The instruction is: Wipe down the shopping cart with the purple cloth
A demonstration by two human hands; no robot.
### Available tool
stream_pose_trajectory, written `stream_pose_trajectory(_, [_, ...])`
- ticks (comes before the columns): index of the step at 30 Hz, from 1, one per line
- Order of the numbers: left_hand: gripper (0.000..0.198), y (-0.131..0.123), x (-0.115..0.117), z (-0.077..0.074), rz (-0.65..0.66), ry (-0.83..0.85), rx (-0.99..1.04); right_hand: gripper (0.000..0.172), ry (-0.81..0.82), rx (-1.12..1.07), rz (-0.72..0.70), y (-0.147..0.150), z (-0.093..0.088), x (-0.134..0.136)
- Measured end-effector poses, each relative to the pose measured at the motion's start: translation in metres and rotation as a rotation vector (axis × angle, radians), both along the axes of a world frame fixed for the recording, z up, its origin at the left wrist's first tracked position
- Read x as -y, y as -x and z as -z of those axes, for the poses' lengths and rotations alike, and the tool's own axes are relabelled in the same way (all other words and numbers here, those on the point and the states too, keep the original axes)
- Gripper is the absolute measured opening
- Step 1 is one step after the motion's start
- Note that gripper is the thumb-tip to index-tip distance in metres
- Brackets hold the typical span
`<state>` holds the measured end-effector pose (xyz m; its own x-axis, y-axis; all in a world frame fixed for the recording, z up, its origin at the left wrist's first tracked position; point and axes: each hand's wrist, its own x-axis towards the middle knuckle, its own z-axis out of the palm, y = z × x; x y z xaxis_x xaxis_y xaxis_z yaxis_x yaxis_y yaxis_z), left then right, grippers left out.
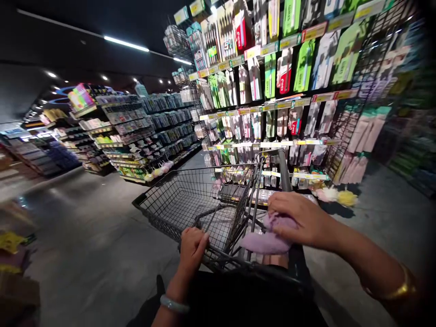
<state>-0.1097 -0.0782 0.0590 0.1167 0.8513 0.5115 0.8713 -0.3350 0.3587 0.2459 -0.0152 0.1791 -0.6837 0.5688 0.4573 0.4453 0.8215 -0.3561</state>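
A black wire shopping cart point(155, 221) stands right in front of me, its basket pointing to the left. My left hand point(194, 246) is closed around the cart's near side rim. My right hand point(299, 218) is closed on a soft light-purple fuzzy item point(264, 244), with part of it bunched under the fingers and a longer end hanging toward the left. The exact kind of this item does not show. It is beside the dark bar at the cart's right side, above the child-seat area. The main basket's wire floor is visible.
A tall display rack point(272, 106) of hanging packaged goods with price tags rises just beyond the cart. Round puffs, one yellow point(347, 198), hang at its lower right. More stocked shelves point(126, 131) line the left. Grey floor point(85, 236) lies between.
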Motion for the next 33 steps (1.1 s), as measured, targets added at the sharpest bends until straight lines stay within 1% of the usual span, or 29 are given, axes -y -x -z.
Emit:
stream_pose_trajectory(2, [0.052, 0.018, -0.002, 0.002, -0.014, 0.018, 0.002, 0.053, -0.071, 0.045, 0.019, 0.014, 0.002, 0.021])
stream_pose_trajectory(3, [0.053, 0.027, -0.004, 0.002, -0.023, 0.028, 0.001, 0.063, -0.099, 0.052, -0.003, 0.019, 0.004, 0.03])
stream_pose_trajectory(4, [0.054, 0.036, -0.005, 0.002, -0.029, 0.04, -0.001, 0.066, -0.116, 0.054, -0.037, 0.023, 0.006, 0.036])
stream_pose_trajectory(5, [0.055, 0.043, -0.006, 0.002, -0.031, 0.054, -0.001, 0.061, -0.127, 0.048, -0.069, 0.026, 0.008, 0.041])
stream_pose_trajectory(7, [0.051, 0.052, -0.003, -0.003, -0.053, 0.076, 0.025, 0.038, -0.155, 0.008, -0.096, 0.025, 0.01, 0.044])
stream_pose_trajectory(8, [0.047, 0.053, 0.002, -0.007, -0.078, 0.073, 0.054, 0.028, -0.186, -0.03, -0.083, 0.022, 0.009, 0.044])
stream_pose_trajectory(9, [0.042, 0.051, 0.009, -0.013, -0.107, 0.055, 0.095, 0.024, -0.227, -0.078, -0.044, 0.018, 0.007, 0.042])
stream_pose_trajectory(11, [0.035, 0.037, 0.032, -0.031, -0.152, -0.016, 0.191, 0.023, -0.329, -0.187, 0.103, 0.011, 0.0, 0.038])
stream_pose_trajectory(13, [0.033, 0.012, 0.06, -0.053, -0.12, -0.091, 0.287, 0.022, -0.405, -0.264, 0.255, 0.013, -0.006, 0.037])
stream_pose_trajectory(14, [0.033, -0.003, 0.075, -0.065, -0.09, -0.119, 0.302, 0.022, -0.415, -0.281, 0.285, 0.02, -0.007, 0.039])
stream_pose_trajectory(15, [0.034, -0.018, 0.087, -0.075, -0.051, -0.143, 0.279, 0.022, -0.405, -0.281, 0.262, 0.031, -0.007, 0.044])
stream_pose_trajectory(16, [0.034, -0.032, 0.097, -0.083, 0.006, -0.172, 0.221, 0.022, -0.379, -0.278, 0.197, 0.045, -0.004, 0.051])
stream_pose_trajectory(18, [0.035, -0.055, 0.11, -0.092, 0.109, -0.275, 0.079, 0.025, -0.285, -0.262, -0.004, 0.077, 0.006, 0.067])
stream_pose_trajectory(19, [0.037, -0.063, 0.113, -0.092, 0.117, -0.317, 0.006, 0.025, -0.24, -0.277, -0.065, 0.091, 0.012, 0.073])
stream_pose_trajectory(20, [0.036, -0.068, 0.114, -0.091, 0.09, -0.361, -0.057, 0.025, -0.197, -0.27, -0.109, 0.103, 0.017, 0.076])
stream_pose_trajectory(21, [0.032, -0.071, 0.114, -0.088, 0.034, -0.395, -0.104, 0.024, -0.161, -0.263, -0.132, 0.11, 0.02, 0.075])
stream_pose_trajectory(22, [0.025, -0.072, 0.114, -0.084, -0.03, -0.415, -0.134, 0.022, -0.133, -0.244, -0.125, 0.112, 0.022, 0.07])
stream_pose_trajectory(24, [0.012, -0.069, 0.116, -0.079, -0.118, -0.4, -0.153, 0.018, -0.102, -0.184, -0.044, 0.108, 0.02, 0.049])
stream_pose_trajectory(26, [0.011, -0.064, 0.121, -0.079, -0.131, -0.333, -0.142, 0.016, -0.088, -0.112, 0.083, 0.099, 0.013, 0.023])
stream_pose_trajectory(28, [0.013, -0.059, 0.126, -0.081, -0.114, -0.287, -0.136, 0.014, -0.074, -0.043, 0.151, 0.098, 0.006, 0.009])
stream_pose_trajectory(29, [0.016, -0.056, 0.129, -0.083, -0.108, -0.28, -0.131, 0.012, -0.062, -0.008, 0.142, 0.102, 0.003, 0.009])
stream_pose_trajectory(30, [0.018, -0.053, 0.131, -0.085, -0.101, -0.28, -0.128, 0.01, -0.047, 0.018, 0.104, 0.109, 0.002, 0.015])
stream_pose_trajectory(32, [0.02, -0.044, 0.135, -0.088, -0.091, -0.267, -0.115, 0.007, -0.012, 0.016, -0.018, 0.128, 0.004, 0.04])
stream_pose_trajectory(33, [0.02, -0.039, 0.137, -0.088, -0.088, -0.257, -0.111, 0.006, -0.002, -0.032, -0.077, 0.138, 0.007, 0.054])
